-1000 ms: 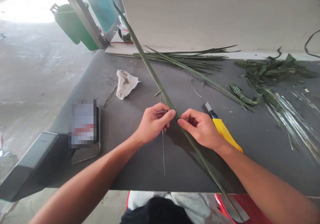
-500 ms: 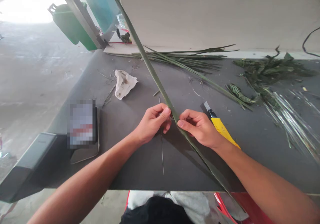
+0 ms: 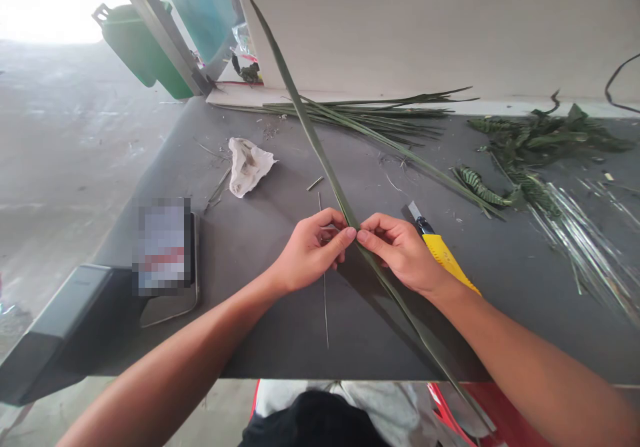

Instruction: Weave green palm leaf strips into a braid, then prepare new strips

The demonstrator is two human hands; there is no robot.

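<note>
A long green leaf blade [image 3: 316, 137] slants across the middle, from the wall at upper left down past the table's front edge at lower right. Around its midpoint my left hand [image 3: 317, 247] pinches it between thumb and fingers. Close beside, my right hand [image 3: 400, 250] also pinches the leaf, the two thumb tips almost touching. Below my left hand a thin wire-like strand [image 3: 325, 307] lies on the table. Just right of my right hand rests a yellow utility knife [image 3: 447, 260] with its blade out.
On the grey table [image 3: 280, 327] lie a crumpled white paper [image 3: 249, 167], long green leaves [image 3: 370, 124] along the wall, woven leaf pieces [image 3: 550, 137] and shiny thin wires [image 3: 595, 247] at right. A phone [image 3: 173, 304] stands at left. A green bin [image 3: 143, 47] is beyond.
The leaf has slid down between my hands, its upper tip now lower and further right. My left hand has shifted slightly right, bringing the thumbs together.
</note>
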